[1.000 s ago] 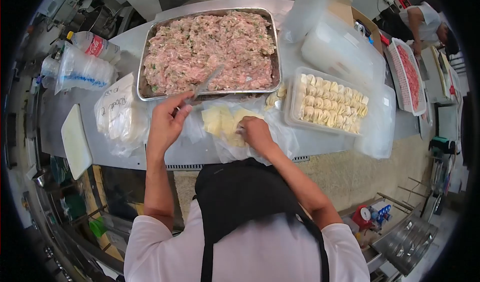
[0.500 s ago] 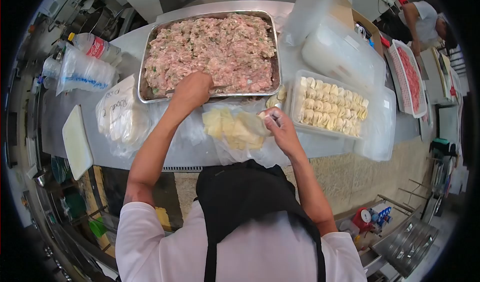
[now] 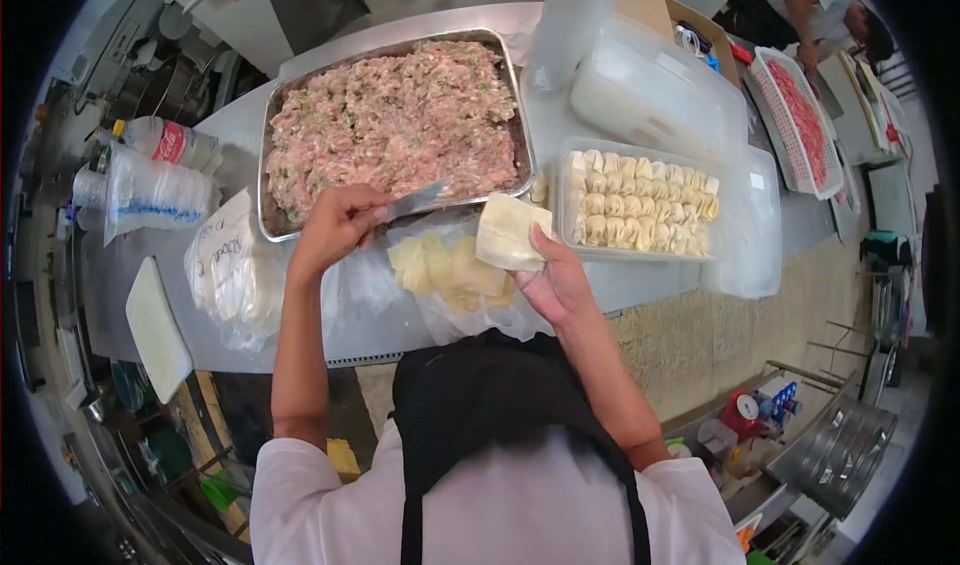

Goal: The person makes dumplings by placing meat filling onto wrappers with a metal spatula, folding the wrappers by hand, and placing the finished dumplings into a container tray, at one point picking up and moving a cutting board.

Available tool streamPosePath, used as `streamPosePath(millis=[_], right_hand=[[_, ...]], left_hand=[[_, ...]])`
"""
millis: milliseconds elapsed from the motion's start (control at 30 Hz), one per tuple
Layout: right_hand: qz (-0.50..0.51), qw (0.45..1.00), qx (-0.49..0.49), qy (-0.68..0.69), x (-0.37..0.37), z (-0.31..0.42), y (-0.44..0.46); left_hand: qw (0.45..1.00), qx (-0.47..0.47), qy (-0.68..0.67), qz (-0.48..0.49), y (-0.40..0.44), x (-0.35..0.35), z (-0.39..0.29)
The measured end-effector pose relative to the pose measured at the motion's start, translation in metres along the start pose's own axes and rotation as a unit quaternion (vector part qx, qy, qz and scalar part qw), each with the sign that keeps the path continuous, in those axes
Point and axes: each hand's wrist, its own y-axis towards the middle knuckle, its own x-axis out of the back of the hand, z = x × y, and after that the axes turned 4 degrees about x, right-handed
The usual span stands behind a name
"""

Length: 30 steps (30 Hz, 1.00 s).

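My left hand [image 3: 340, 227] is closed on a flat metal spatula [image 3: 416, 201], whose blade lies over the near edge of the metal tray [image 3: 392, 223] of minced meat [image 3: 390, 125]. A bit of filling sits near the blade's tip. In my right hand [image 3: 552, 277] is a square dough wrapper [image 3: 510, 232], held up flat with the thumb on top. Below and between the hands, a pile of yellowish wrappers [image 3: 450, 270] lies on plastic. To the right, a clear container [image 3: 640, 255] holds rows of folded dumplings [image 3: 640, 197].
Plastic-wrapped packs [image 3: 240, 275], a bottle [image 3: 175, 143] and a white board [image 3: 158, 330] are at the left. Clear lids [image 3: 660, 90] and a basket of red meat [image 3: 798, 125] stand at the right, near another person [image 3: 815, 5].
My left hand has drawn back from the meat with the spatula. My right hand has lifted a wrapper off the pile and now holds it face up. The view has turned slightly.
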Motion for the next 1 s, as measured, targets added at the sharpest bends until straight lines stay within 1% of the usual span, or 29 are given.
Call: streamPosePath(millis=[67,100,133,167,200,233,267,300,367,400,433,467,500,533,567,600,633,667,700,733,800,867,900,933,967,1000], right_hand=[[0.019,0.992,-0.021,0.121,0.001,-0.003,0.012],[0.021,0.992,-0.018,0.121,-0.004,-0.002,0.015],[0.036,0.989,-0.021,0.140,-0.011,-0.001,0.017],[0.052,0.986,-0.024,0.158,-0.017,0.000,0.020],[0.055,0.986,-0.023,0.159,-0.019,-0.001,0.024],[0.082,0.981,-0.031,0.171,-0.020,-0.002,0.029],[0.108,0.976,-0.040,0.183,-0.021,-0.003,0.032],[0.111,0.976,-0.040,0.183,-0.024,-0.002,0.036],[0.061,0.989,-0.015,0.136,-0.031,-0.001,0.040],[0.064,0.989,-0.017,0.135,-0.032,0.000,0.040],[0.052,0.994,0.019,0.093,-0.031,0.003,0.040],[0.040,0.996,0.055,0.050,-0.030,0.007,0.041],[0.045,0.997,0.050,0.047,-0.032,0.013,0.037],[0.111,0.986,0.045,0.114,-0.037,0.022,0.029],[0.175,0.967,0.041,0.181,-0.039,0.027,0.024],[0.179,0.966,0.038,0.181,-0.038,0.029,0.023],[0.230,0.953,0.047,0.189,-0.036,0.032,0.021],[0.279,0.938,0.060,0.198,-0.034,0.034,0.021],[0.275,0.939,0.062,0.199,-0.032,0.035,0.018],[0.265,0.943,0.070,0.187,-0.029,0.036,0.017],[0.256,0.948,0.076,0.174,-0.025,0.035,0.017],[0.153,0.984,0.059,0.070,-0.015,0.030,0.020],[0.155,0.984,0.058,0.069,-0.009,0.028,0.022],[0.137,0.988,0.037,0.063,-0.004,0.026,0.023],[0.118,0.991,0.017,0.056,0.001,0.024,0.023],[0.118,0.991,0.016,0.055,0.002,0.023,0.023]], left_hand=[[1.000,-0.012,-0.025,-0.014,-0.015,-0.008,-0.016],[0.998,-0.021,-0.051,-0.031,-0.021,-0.013,-0.021],[0.998,-0.023,-0.049,-0.030,-0.026,-0.017,-0.019],[0.996,-0.059,-0.053,-0.049,-0.029,-0.022,-0.015],[0.991,-0.094,-0.058,-0.069,-0.033,-0.026,-0.014],[0.990,-0.105,-0.037,-0.089,-0.036,-0.032,-0.015],[0.990,-0.105,-0.036,-0.090,-0.038,-0.035,-0.014],[0.988,-0.101,-0.049,-0.110,-0.038,-0.038,-0.010],[0.984,-0.096,-0.061,-0.134,-0.038,-0.037,-0.004],[0.978,-0.104,-0.028,-0.181,-0.037,-0.034,-0.002],[0.967,-0.113,0.005,-0.228,-0.035,-0.031,0.001],[0.966,-0.113,0.005,-0.234,-0.030,-0.029,0.007],[0.943,-0.157,0.112,-0.273,-0.024,-0.029,0.018],[0.905,-0.197,0.218,-0.308,-0.022,-0.029,0.029],[0.903,-0.194,0.219,-0.314,-0.025,-0.027,0.039],[0.908,-0.143,0.291,-0.265,-0.026,-0.025,0.042],[0.905,-0.091,0.359,-0.211,-0.026,-0.023,0.045],[0.904,-0.093,0.360,-0.209,-0.024,-0.020,0.047],[0.911,-0.088,0.335,-0.226,-0.027,-0.020,0.041],[0.916,-0.082,0.308,-0.244,-0.031,-0.019,0.036],[0.910,-0.083,0.320,-0.251,-0.032,-0.012,0.027],[0.902,-0.085,0.332,-0.262,-0.028,-0.005,0.020],[0.894,-0.076,0.372,-0.235,-0.025,-0.002,0.016],[0.885,-0.067,0.412,-0.207,-0.022,0.001,0.011],[0.885,-0.066,0.411,-0.208,-0.017,0.003,0.005],[0.883,-0.014,0.441,-0.160,-0.011,0.001,-0.007]])
